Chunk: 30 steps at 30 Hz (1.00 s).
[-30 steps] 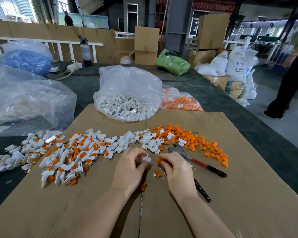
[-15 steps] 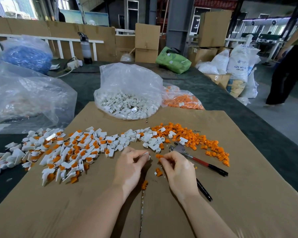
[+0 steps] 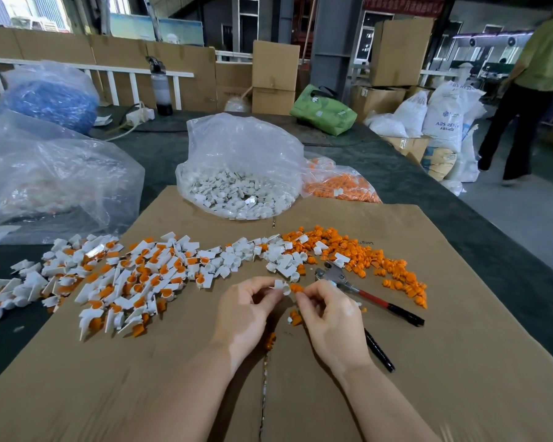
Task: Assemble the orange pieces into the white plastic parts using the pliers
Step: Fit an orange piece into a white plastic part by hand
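A white plastic part (image 3: 282, 286) is pinched in the left hand (image 3: 246, 311); just right of it, apparently touching, an orange piece (image 3: 297, 288) is pinched in the right hand (image 3: 326, 317). The pliers (image 3: 361, 293) lie unheld, right of that part, nearer the right hand.

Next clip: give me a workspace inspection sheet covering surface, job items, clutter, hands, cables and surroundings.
Surface: brown cardboard sheet on a dark table.
Job's things: small white plastic part and orange piece pinched at fingertips; red-and-black-handled pliers lying idle; loose orange pile; assembled heap.
Clutter: clear bag of white parts.
Grippers: left hand holds the white part, right hand the orange.
Cables: white cord.
Surroundings: cardboard boxes.
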Available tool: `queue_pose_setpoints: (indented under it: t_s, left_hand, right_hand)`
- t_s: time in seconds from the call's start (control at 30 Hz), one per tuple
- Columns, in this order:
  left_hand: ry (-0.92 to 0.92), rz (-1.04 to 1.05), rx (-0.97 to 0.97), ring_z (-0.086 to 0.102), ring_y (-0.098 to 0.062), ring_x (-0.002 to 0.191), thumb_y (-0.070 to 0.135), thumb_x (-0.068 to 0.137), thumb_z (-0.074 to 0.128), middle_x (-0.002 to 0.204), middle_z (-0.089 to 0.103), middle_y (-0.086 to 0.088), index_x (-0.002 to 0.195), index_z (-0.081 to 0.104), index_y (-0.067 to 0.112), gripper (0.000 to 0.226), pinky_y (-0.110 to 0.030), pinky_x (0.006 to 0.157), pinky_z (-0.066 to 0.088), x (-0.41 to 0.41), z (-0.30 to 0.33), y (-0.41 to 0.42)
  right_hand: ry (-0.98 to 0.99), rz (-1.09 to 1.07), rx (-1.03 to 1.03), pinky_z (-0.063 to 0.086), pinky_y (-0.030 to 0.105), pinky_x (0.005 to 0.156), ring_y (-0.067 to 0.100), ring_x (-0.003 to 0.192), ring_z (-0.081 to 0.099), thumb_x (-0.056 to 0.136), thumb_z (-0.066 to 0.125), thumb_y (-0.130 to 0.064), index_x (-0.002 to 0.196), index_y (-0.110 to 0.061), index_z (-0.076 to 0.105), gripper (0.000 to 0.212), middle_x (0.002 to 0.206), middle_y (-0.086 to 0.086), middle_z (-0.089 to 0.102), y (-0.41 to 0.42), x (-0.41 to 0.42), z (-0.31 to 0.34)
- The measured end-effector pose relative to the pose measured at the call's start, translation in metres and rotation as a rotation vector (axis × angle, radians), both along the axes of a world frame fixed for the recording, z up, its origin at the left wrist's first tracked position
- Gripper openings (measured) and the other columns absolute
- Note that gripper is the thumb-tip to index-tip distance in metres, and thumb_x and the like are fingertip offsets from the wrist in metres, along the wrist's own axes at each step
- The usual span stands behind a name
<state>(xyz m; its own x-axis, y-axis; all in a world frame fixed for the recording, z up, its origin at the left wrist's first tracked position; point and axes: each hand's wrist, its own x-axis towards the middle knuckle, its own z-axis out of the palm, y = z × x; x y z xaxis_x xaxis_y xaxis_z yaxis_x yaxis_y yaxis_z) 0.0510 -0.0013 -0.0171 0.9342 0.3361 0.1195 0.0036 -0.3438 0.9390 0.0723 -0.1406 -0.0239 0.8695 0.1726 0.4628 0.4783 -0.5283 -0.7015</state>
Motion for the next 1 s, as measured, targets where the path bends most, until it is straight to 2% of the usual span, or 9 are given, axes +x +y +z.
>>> queue_pose_setpoints:
  t_s: [0.17,0.37,0.43,0.53,0.67,0.8,0.87,0.93,1.0]
  left_hand:
    - [-0.019,0.003,-0.008,0.059,0.006,0.066,0.016,0.086,0.067,0.073,0.066,0.01,0.092,0.067,0.025,0.011,-0.002,0.06,0.039,-0.0012,0.0013,-0.0018]
    - [-0.002,-0.063,0.079,0.06,0.0,0.078,0.017,0.086,0.066,0.083,0.067,0.008,0.094,0.071,0.018,0.009,-0.002,0.066,0.039,-0.0033,0.0004,-0.0039]
    - [-0.015,-0.092,0.094,0.059,0.002,0.073,0.016,0.085,0.067,0.078,0.066,0.011,0.084,0.069,0.026,0.01,-0.004,0.065,0.04,-0.0059,0.0021,-0.0059]
    - [-0.025,-0.125,0.11,0.057,0.006,0.069,0.014,0.084,0.068,0.071,0.064,0.014,0.071,0.063,0.035,0.025,-0.004,0.064,0.04,-0.0081,0.0033,-0.0073]
    - [-0.002,-0.097,0.055,0.06,-0.001,0.072,0.013,0.087,0.065,0.078,0.068,0.003,0.086,0.07,0.018,0.007,-0.005,0.063,0.041,-0.0048,0.0035,-0.0037]
    - [0.001,-0.086,-0.074,0.062,0.001,0.066,0.009,0.089,0.061,0.076,0.069,-0.004,0.091,0.067,0.014,0.008,-0.005,0.06,0.043,-0.0046,0.004,-0.0018]
    - [0.005,-0.095,-0.148,0.068,-0.011,0.074,0.008,0.089,0.06,0.078,0.07,-0.011,0.096,0.067,0.015,0.012,-0.014,0.066,0.049,-0.0049,0.0038,-0.0019]
    - [0.004,-0.11,-0.145,0.067,-0.014,0.072,0.007,0.09,0.059,0.069,0.068,-0.004,0.099,0.066,0.018,0.016,-0.015,0.064,0.049,-0.0045,0.0021,-0.0012]
    - [-0.001,-0.131,-0.117,0.06,-0.003,0.059,0.006,0.089,0.059,0.056,0.059,0.008,0.101,0.067,0.019,0.019,-0.009,0.056,0.043,-0.0042,0.0011,-0.0008]
  right_hand:
    - [0.005,0.007,-0.012,0.044,0.031,0.054,0.013,0.056,0.048,0.086,0.066,-0.018,0.072,-0.012,0.061,0.015,0.059,-0.002,0.055,0.0012,-0.0011,-0.0002]
    - [0.023,-0.001,-0.08,0.038,0.022,0.051,0.009,0.052,0.043,0.084,0.066,-0.015,0.069,-0.009,0.058,0.018,0.055,-0.006,0.049,0.0013,0.0001,-0.0016]
    - [0.04,-0.013,-0.091,0.034,0.018,0.051,0.009,0.052,0.043,0.082,0.066,-0.014,0.066,-0.011,0.055,0.02,0.052,-0.008,0.044,0.0017,0.0001,-0.0021]
    - [0.05,-0.005,-0.1,0.035,0.015,0.052,0.003,0.062,0.047,0.081,0.065,-0.012,0.064,-0.015,0.049,0.023,0.052,-0.009,0.042,0.0019,0.0001,-0.0028]
    - [0.054,0.047,-0.059,0.037,0.013,0.052,0.007,0.063,0.051,0.084,0.068,-0.018,0.069,-0.015,0.06,0.017,0.056,-0.008,0.052,0.0019,-0.0005,-0.0022]
    - [0.091,0.044,0.075,0.045,0.018,0.059,0.007,0.065,0.052,0.08,0.073,-0.022,0.078,-0.023,0.064,0.009,0.065,-0.007,0.057,0.0007,-0.0009,-0.0019]
    - [0.08,0.035,0.072,0.047,0.019,0.063,0.007,0.068,0.051,0.079,0.074,-0.018,0.087,-0.024,0.065,0.013,0.071,-0.007,0.055,0.0006,-0.0007,-0.0012]
    - [0.03,0.053,0.027,0.045,0.017,0.066,0.007,0.072,0.051,0.079,0.073,-0.014,0.097,-0.022,0.067,0.021,0.074,-0.01,0.052,0.0012,-0.0014,0.0012]
    - [-0.021,0.082,0.007,0.044,0.015,0.068,0.006,0.074,0.051,0.079,0.073,-0.01,0.103,-0.021,0.069,0.027,0.075,-0.01,0.052,0.0014,-0.0025,0.0036]
